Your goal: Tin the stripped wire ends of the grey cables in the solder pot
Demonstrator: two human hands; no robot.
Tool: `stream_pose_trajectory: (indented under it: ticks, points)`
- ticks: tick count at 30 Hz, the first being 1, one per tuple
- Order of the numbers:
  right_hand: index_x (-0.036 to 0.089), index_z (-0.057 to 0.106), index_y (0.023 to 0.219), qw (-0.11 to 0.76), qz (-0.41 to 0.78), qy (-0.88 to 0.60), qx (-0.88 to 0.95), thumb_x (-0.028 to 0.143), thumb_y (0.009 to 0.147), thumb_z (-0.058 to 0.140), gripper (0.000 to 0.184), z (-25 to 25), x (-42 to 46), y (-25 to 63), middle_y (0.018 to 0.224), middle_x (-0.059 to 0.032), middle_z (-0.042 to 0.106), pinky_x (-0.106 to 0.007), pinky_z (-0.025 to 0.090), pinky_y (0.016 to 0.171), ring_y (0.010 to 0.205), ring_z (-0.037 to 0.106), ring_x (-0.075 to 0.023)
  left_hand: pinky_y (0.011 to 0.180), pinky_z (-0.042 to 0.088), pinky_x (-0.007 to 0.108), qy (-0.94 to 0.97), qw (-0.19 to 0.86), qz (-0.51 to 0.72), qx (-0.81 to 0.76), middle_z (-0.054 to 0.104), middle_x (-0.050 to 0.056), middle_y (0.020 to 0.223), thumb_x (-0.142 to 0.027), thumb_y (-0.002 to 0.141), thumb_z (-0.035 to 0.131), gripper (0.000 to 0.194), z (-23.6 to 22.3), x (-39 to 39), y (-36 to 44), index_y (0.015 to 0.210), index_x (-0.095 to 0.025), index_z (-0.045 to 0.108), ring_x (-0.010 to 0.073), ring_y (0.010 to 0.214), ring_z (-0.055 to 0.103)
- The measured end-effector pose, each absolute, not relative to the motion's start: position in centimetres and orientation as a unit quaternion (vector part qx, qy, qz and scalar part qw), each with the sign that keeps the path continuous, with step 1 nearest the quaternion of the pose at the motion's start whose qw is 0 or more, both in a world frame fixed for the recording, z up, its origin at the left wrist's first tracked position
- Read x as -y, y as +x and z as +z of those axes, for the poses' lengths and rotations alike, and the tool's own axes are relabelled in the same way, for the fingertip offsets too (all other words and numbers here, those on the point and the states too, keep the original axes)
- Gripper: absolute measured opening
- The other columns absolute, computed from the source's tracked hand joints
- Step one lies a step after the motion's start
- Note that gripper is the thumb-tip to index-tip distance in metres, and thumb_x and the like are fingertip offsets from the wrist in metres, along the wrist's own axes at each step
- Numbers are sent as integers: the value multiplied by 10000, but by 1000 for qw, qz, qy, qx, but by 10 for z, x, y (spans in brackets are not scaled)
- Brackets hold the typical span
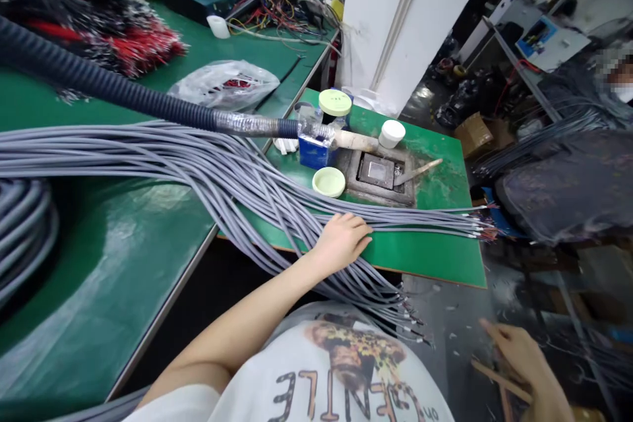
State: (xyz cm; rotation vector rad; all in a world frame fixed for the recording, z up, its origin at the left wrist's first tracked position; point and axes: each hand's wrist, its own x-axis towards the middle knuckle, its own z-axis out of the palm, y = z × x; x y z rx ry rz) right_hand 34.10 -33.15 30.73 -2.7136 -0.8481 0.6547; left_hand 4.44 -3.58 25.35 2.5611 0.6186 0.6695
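My left hand lies over a bundle of grey cables, its fingers curled down on several of them at the front of the small green table. One part of the bundle runs right across the table, its stripped ends reaching past the edge. Another part hangs off the front near my shirt, with bare wire ends showing. Away from the cables, at the lower right, my right hand hovers above the floor. It is slightly blurred, with a finger extended and nothing visible in it.
Behind the cables sits a solder pot with a scraper across it. A ribbed hose ends beside it. Near it are a pale dish, a white cup and a lidded jar. A person is at far right.
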Motion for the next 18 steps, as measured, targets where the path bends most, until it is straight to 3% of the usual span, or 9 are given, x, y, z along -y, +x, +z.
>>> stream_pose_trajectory:
  ticks: [2, 5, 10, 14, 18]
  points:
    - [294, 572, 437, 131, 300, -893, 309, 614, 665, 581, 393, 290, 326, 321, 422, -30, 544, -364, 416, 430, 405, 541, -222, 718, 369, 360, 934, 176, 215, -225, 621, 90, 932, -295, 841, 591, 192, 251, 44, 64, 997, -188, 622, 243, 905, 532]
    - [233, 693, 783, 240, 449, -790, 341, 567, 778, 545, 365, 270, 299, 286, 613, -24, 645, -300, 451, 482, 483, 575, -168, 723, 378, 382, 940, 129, 199, -246, 585, 113, 943, -323, 784, 659, 250, 245, 51, 89, 965, -163, 595, 276, 917, 517]
    - [152, 594, 1126, 439, 622, -595, 258, 508, 840, 544, 459, 248, 239, 239, 784, -85, 700, -232, 433, 420, 482, 593, -129, 690, 385, 374, 948, 97, 186, -240, 585, 105, 852, -250, 803, 631, 116, 243, 53, 101, 825, -161, 560, 263, 839, 534]
    - [177, 550, 1173, 602, 546, -561, 158, 455, 823, 582, 448, 248, 211, 245, 1010, -143, 699, -252, 471, 445, 594, 650, -161, 686, 406, 343, 946, 183, 169, -208, 589, 66, 793, -207, 851, 560, 51, 253, 59, 85, 823, -173, 534, 219, 776, 551]
    - [208, 602, 1084, 743, 289, -588, 134, 448, 830, 559, 351, 274, 207, 275, 876, -58, 706, -193, 377, 405, 520, 568, -100, 700, 425, 300, 924, 316, 153, -150, 594, 23, 782, -222, 859, 560, 56, 269, 65, 59, 819, -191, 539, 177, 760, 549]
